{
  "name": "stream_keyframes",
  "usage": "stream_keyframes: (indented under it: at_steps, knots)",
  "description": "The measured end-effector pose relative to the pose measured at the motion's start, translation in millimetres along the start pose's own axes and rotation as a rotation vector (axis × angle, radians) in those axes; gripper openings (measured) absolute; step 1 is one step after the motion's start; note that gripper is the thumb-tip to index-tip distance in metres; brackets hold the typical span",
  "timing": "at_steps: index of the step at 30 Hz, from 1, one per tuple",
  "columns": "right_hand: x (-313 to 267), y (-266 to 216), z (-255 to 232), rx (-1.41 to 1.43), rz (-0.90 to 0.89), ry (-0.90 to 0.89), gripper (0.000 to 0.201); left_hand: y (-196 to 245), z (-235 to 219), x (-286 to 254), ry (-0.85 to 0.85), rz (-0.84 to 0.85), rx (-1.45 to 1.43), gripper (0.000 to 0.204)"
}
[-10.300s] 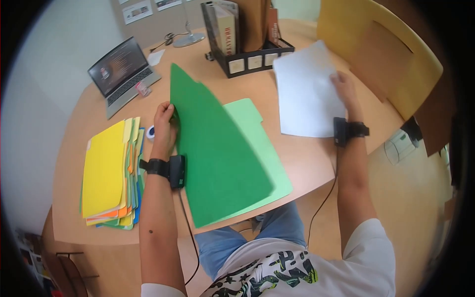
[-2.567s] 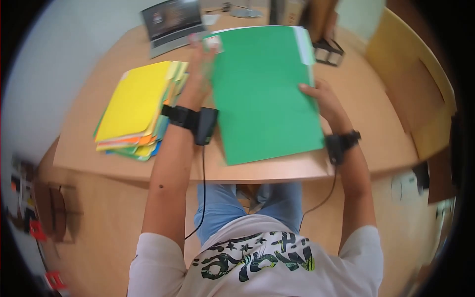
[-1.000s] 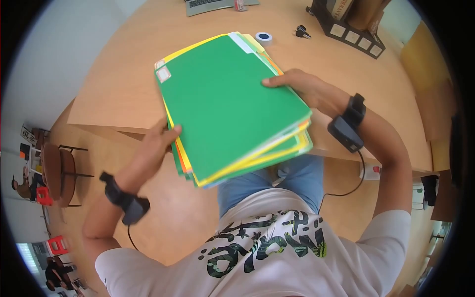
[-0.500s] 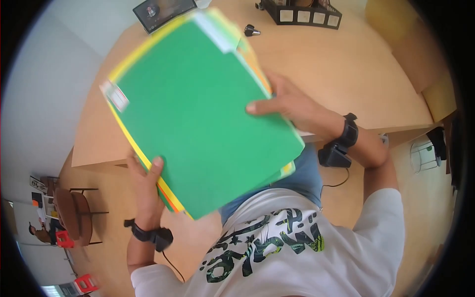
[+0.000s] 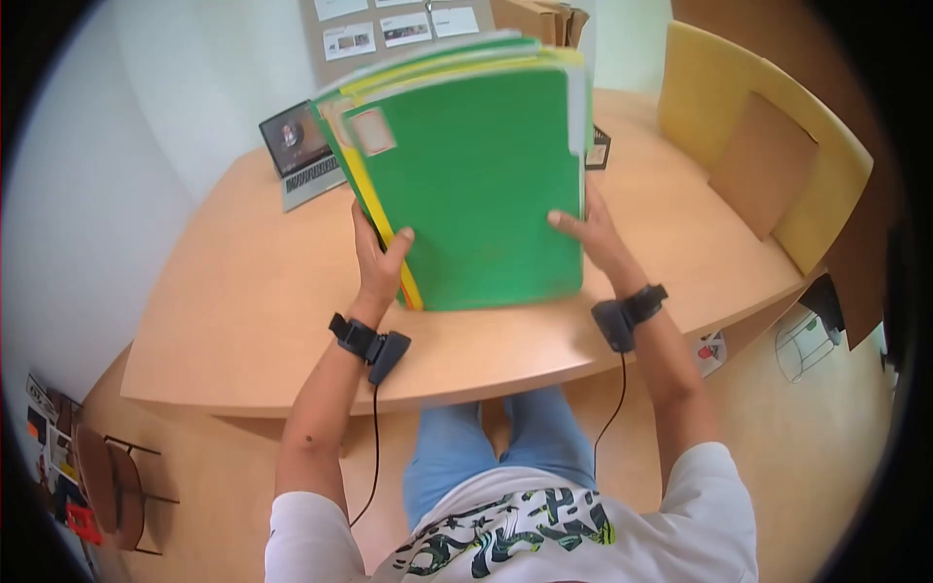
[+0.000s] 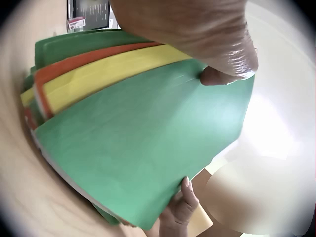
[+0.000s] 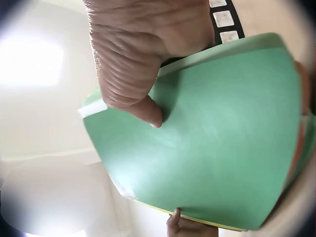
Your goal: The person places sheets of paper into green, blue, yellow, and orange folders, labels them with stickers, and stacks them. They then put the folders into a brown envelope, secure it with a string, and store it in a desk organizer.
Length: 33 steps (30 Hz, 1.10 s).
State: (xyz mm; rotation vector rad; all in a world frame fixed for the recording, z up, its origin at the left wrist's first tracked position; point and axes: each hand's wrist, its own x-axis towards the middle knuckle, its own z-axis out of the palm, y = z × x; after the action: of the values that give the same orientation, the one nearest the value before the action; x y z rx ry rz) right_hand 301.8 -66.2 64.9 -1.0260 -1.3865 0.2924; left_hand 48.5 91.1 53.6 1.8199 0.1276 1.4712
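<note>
Both hands hold a thick stack of file folders (image 5: 486, 194) upright over the desk, a green one in front. Yellow, orange and more green edges show behind it, fanned a little at the left and top. My left hand (image 5: 381, 257) grips the lower left edge, thumb on the green face. On the right edge my right hand (image 5: 601, 238) grips likewise, fingers behind. A white label (image 5: 372, 131) sits in the front folder's upper left corner. In the left wrist view the orange and yellow folders (image 6: 113, 69) stick out past the front green folder (image 6: 138, 128).
An open laptop (image 5: 301, 155) stands at the back left of the desk (image 5: 253, 291). Part of a black desk organizer (image 5: 598, 151) shows behind the stack. A yellow chair (image 5: 700, 87) is at the right. Cables hang from both wrist cameras.
The green folder has joined the colored stack, which both hands have lifted off the desk. Over the last second the stack has turned from tilted to upright and moved out over the desk.
</note>
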Motion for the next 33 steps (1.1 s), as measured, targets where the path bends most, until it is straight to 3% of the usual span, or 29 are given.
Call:
stream_keyframes:
  at_steps: [4,6,9,13,16,22,24,27,30,32,33]
  knots:
    - [-5.9,-5.0,4.0,0.185,0.190,-0.014,0.071,2.0,0.2,0.3,0.044,-0.062,-0.092,0.073]
    - [-2.8,-6.1,10.5,0.214,0.242,0.052,0.067,1.7,2.9,1.6,0.068,-0.025,0.055,0.075]
    - [0.3,-10.8,19.8,0.057,0.136,0.158,0.065,3.1,4.8,-1.2,0.099,0.026,0.163,0.077]
    - [1.9,-8.6,7.4,0.053,0.084,0.096,0.069,5.1,3.2,-2.1,0.081,0.117,0.209,0.078]
    - [5.7,-3.6,-7.5,0.047,0.103,0.051,0.073,4.9,5.9,-2.8,-0.004,0.054,0.180,0.080]
    - [14.9,-28.9,-1.1,0.077,0.045,0.154,0.081,44.7,17.3,20.8,0.195,-0.047,0.012,0.088]
    - [17.4,-43.6,12.4,0.074,0.089,0.217,0.082,44.1,15.5,32.4,0.161,-0.016,0.077,0.086]
    - [29.2,-44.5,0.5,0.072,0.193,0.007,0.087,46.4,6.8,53.0,0.024,-0.094,0.045,0.081]
    - [39.9,-44.2,-20.0,0.026,0.137,0.018,0.084,46.2,4.7,60.4,-0.041,-0.186,-0.015,0.074]
    - [54.7,-76.2,-16.1,-0.024,-0.127,0.186,0.086,43.3,4.7,61.3,-0.023,-0.185,-0.037,0.074]
    - [65.1,-95.6,-22.8,-0.281,-0.327,0.264,0.088,43.8,4.7,61.7,-0.011,-0.155,-0.046,0.076]
